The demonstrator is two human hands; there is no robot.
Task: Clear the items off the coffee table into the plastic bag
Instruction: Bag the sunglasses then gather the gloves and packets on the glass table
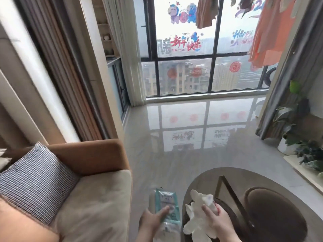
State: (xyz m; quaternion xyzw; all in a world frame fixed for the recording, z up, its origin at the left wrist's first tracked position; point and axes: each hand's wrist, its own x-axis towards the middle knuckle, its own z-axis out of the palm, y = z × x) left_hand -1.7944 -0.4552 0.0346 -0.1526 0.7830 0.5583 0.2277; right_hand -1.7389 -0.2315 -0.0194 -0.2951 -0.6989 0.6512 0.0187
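Note:
My left hand [153, 220] holds a clear plastic bag [167, 210] with a teal-and-white packet inside it, hanging beside the left edge of the coffee table. My right hand [217, 220] grips a bunch of crumpled white tissue [198, 213] over the table's left end. The round glass coffee table [272, 179] fills the lower right; a brown stool or lower tier shows through the glass. The bag's opening is hard to make out.
A beige and brown sofa [90, 198] with a checked cushion [35, 182] stands at the left. Shiny tiled floor runs to the balcony window. Potted plants [297, 137] and a low white cabinet stand at the right, with clothes hanging above.

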